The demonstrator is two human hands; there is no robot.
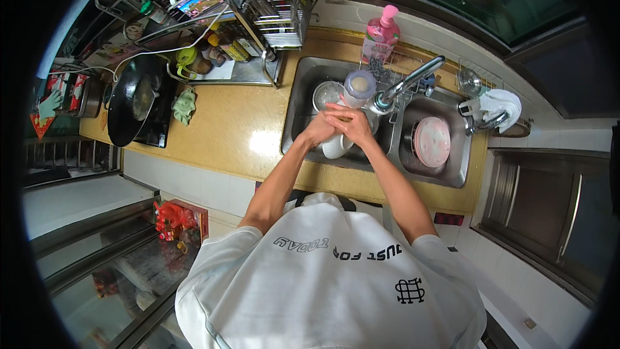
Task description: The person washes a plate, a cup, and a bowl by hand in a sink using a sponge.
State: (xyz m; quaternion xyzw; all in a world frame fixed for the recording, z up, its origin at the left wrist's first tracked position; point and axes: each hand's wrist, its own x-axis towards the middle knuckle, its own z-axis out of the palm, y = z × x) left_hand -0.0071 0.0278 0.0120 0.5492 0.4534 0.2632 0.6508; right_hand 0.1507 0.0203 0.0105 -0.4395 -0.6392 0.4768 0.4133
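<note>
Over the left basin of the steel double sink (296, 77), my left hand (320, 127) and my right hand (352, 123) meet, fingers overlapping. Something small may lie between them; the fingers hide it. A translucent lidded container (359, 86) stands just beyond the fingertips, near the faucet head (382, 102). White ribbed crockery, perhaps a bowl (334, 147), shows beneath my hands. To their upper left is a clear bowl (327, 94) in the basin. The right basin holds stacked pink plates (433, 141).
A pink soap pump bottle (381, 36) stands behind the sink. On the left are a black wok (135, 99), a green cloth (184, 106) and a metal rack (252, 75) with bottles. A white cloth (501, 106) hangs over a tap at right.
</note>
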